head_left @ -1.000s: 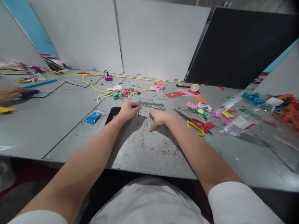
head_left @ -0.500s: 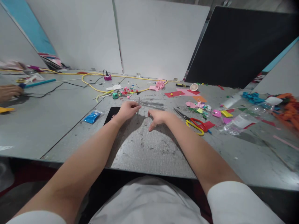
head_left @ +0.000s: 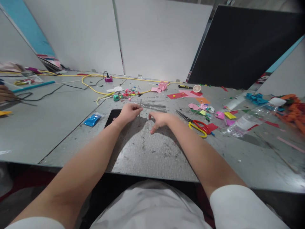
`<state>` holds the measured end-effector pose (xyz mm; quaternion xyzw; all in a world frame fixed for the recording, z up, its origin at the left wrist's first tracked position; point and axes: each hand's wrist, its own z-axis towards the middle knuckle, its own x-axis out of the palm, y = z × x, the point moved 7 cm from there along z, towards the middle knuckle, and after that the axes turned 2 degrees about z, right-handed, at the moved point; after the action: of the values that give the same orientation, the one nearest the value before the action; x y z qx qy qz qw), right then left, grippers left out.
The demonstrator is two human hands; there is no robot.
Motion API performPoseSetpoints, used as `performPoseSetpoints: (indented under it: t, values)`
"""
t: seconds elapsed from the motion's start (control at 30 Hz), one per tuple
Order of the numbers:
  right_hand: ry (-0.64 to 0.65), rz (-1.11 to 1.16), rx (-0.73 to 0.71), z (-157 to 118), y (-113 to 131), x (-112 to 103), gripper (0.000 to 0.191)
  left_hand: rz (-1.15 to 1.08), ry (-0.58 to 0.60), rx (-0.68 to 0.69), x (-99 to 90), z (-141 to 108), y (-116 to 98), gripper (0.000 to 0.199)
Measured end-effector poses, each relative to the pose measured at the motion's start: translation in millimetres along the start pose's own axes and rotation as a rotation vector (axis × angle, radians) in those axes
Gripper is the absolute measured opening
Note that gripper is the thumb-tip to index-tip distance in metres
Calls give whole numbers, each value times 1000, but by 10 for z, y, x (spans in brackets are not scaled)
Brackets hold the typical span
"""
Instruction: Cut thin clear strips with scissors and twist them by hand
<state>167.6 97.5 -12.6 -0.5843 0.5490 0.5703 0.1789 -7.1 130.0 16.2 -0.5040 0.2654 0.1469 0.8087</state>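
Mid-frame, left hand [head_left: 130, 114]: we are pinching a strip [head_left: 140, 102]; loosening could be dropping it.
Right hand [head_left: 160, 119]: our finger and thumb are standing apart.
Wires [head_left: 156, 106]: lying just above; our bumping risks scattering them.

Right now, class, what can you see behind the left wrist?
A flat black object pokes out past the left wrist; the part covered by the wrist cannot be seen.

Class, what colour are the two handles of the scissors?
The scissors have one red and one yellow handle, seen in the head view.
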Motion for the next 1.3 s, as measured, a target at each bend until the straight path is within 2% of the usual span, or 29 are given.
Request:
performPoseSetpoints:
  t: [0.4, 0.77, 1.3]
  values:
    - [-6, -15, 8, -37, 33, -16, 97, 75, 19, -7, 2, -16, -50, 28]
    - [-13, -19, 54, -11, -20, 4, 107, 84, 32, -8, 7, -25, -78, 30]
    - [-10, -52, 92, -79, 67, -23, 90, 97, 32, 4, 4, -18, -78, 29]
